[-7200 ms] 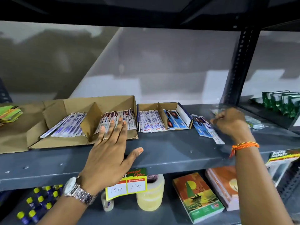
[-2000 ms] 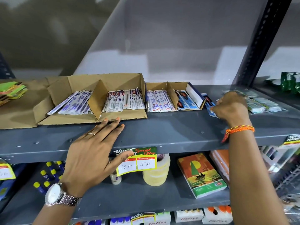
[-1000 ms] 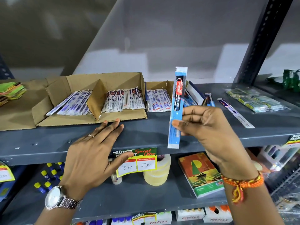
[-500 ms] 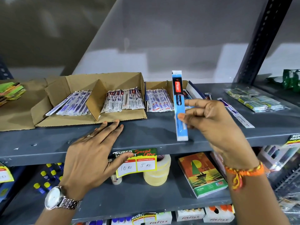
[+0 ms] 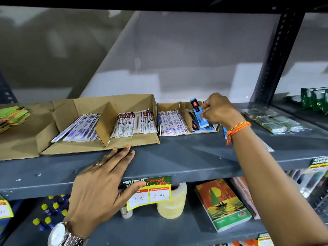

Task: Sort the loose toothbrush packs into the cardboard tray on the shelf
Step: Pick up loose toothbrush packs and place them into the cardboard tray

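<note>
The left hand (image 5: 104, 189) lies flat on the front lip of the grey metal shelf (image 5: 186, 157), fingers extended and held close together, thumb spread onto a glossy price tag (image 5: 150, 191). It holds nothing. A metal-link watch (image 5: 62, 235) sits on its wrist. Just beyond its fingertips is the large tray (image 5: 99, 146), matt brown corrugated cardboard with an upright divider; both compartments hold flat, crinkled plastic sachets lying with their long axes running front to back.

To the right of that hand, touching the large tray's side wall, stands the small tray (image 5: 168, 107), also cardboard and divided in two. Its left compartment holds white packs (image 5: 171, 123) laid front to back.

The right hand (image 5: 219, 110) is over the small tray's right compartment, fingers curled, pinching a blue pack (image 5: 199, 114). The pack is a long, narrow, stiff strip; its long axis is tilted, upper end leaning left and away, lower end down in the compartment on other blue packs. A braided orange thread (image 5: 237, 127) circles this wrist.
</note>
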`<action>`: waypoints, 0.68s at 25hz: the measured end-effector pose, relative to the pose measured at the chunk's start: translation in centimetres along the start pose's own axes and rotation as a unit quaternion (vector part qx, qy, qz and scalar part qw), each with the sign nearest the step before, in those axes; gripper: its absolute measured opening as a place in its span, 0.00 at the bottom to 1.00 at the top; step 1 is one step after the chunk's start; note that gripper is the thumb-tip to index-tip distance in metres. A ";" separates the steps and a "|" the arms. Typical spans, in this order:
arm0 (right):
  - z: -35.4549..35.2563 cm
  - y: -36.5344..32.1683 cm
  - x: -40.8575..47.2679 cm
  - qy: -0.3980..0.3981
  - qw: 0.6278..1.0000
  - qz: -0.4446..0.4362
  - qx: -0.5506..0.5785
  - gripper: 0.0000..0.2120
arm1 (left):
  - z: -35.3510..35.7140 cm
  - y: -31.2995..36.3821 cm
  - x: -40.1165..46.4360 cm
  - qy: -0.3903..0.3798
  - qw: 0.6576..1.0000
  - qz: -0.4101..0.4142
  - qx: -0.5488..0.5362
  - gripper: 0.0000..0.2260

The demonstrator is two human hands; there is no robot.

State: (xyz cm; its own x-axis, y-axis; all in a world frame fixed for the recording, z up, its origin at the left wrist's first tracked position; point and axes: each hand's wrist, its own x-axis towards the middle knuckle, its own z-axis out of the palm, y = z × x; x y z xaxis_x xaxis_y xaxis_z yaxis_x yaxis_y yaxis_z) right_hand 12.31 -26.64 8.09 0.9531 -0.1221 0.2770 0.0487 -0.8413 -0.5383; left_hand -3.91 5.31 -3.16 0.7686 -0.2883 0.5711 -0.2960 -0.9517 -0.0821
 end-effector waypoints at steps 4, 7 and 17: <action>1.1 -0.2 0.9 -0.025 0.998 0.002 -0.054 0.12 | 0.0 0.0 0.1 -0.006 1.000 -0.003 0.000 0.35; 1.5 -0.3 1.0 -0.021 0.997 -0.003 -0.075 0.12 | 0.0 0.0 0.2 -0.008 1.000 -0.003 0.001 0.35; -3.0 2.6 -0.8 0.129 0.992 0.007 -0.013 0.10 | -0.2 0.0 0.2 -0.013 1.000 0.000 -0.001 0.36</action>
State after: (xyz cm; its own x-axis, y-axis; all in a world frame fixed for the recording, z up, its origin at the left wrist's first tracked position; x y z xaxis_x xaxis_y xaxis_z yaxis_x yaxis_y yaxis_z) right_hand 10.80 -30.32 8.80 0.8456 -0.2609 0.4656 0.0259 -0.8512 -0.5241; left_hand -3.83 5.28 -2.86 0.7828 -0.2904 0.5504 -0.2964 -0.9517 -0.0805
